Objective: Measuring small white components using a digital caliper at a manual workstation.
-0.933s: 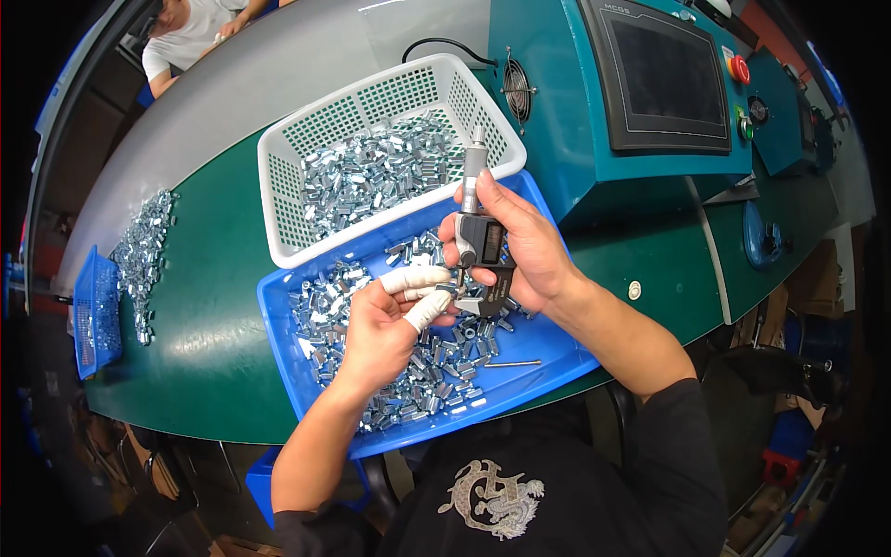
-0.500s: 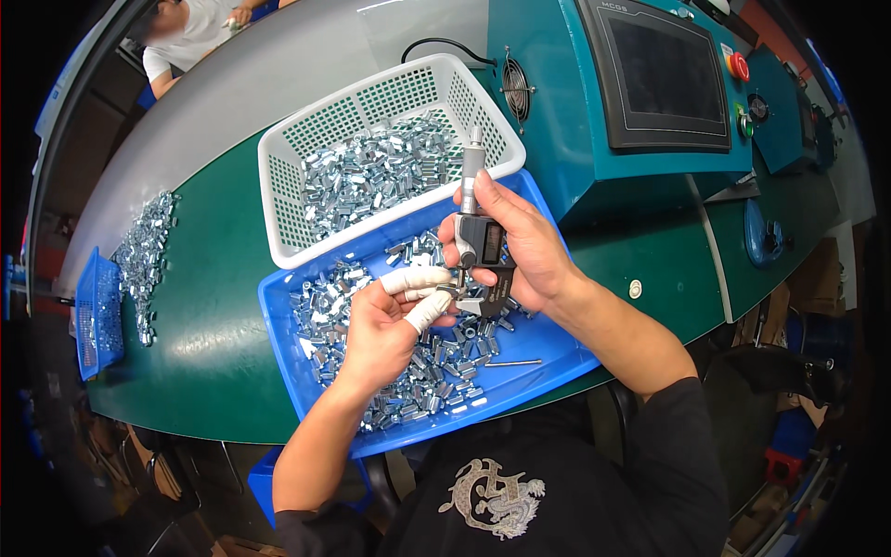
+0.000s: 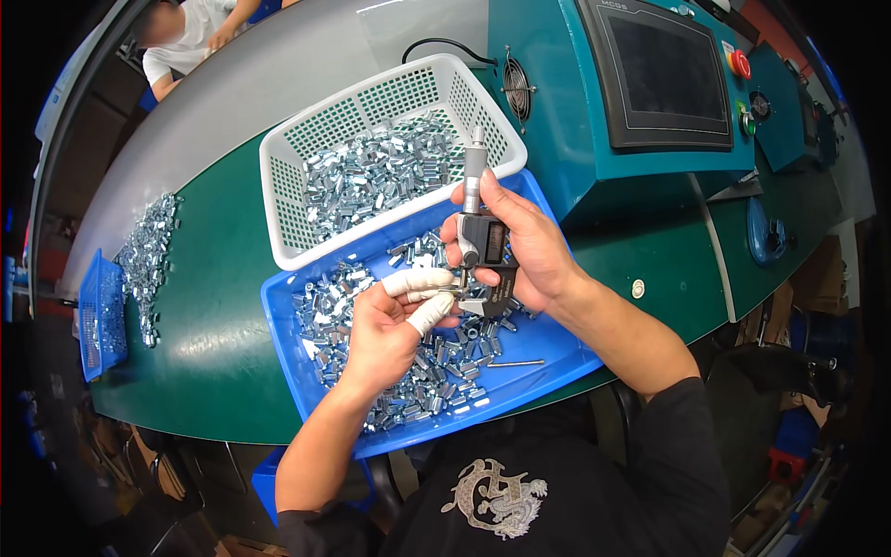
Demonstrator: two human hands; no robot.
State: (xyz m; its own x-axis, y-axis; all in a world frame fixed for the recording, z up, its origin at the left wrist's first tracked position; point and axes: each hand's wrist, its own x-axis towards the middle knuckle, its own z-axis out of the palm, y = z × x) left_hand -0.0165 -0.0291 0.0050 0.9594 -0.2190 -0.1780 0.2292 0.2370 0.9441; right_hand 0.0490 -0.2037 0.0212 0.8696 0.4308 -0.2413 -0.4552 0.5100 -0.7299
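Observation:
A digital micrometer [image 3: 497,253] with a dark frame and silver thimble stands nearly upright over the blue tray [image 3: 534,376]. My right hand [image 3: 536,246] is wrapped round it, thumb beside the thimble. My left hand [image 3: 388,325], white covers on its thumb and finger, pinches a small metal piece at the micrometer's measuring gap; the fingers mostly hide that piece. Below both hands, many loose silver hex-shaped metal pieces [image 3: 436,371] fill the tray. A thin metal rod [image 3: 516,363] lies on the tray's right side.
Behind the tray, a white perforated basket [image 3: 278,200] holds more pieces. A teal machine [image 3: 580,167] with a dark screen [image 3: 670,84] stands at right. On the green table [image 3: 223,371], a metal heap [image 3: 148,255] lies beside a small blue basket [image 3: 100,316]. Another person [image 3: 190,37] sits at far left.
My hands and the micrometer hold almost the same pose. The whole view has shifted very slightly. The other person's hand at the far left has moved.

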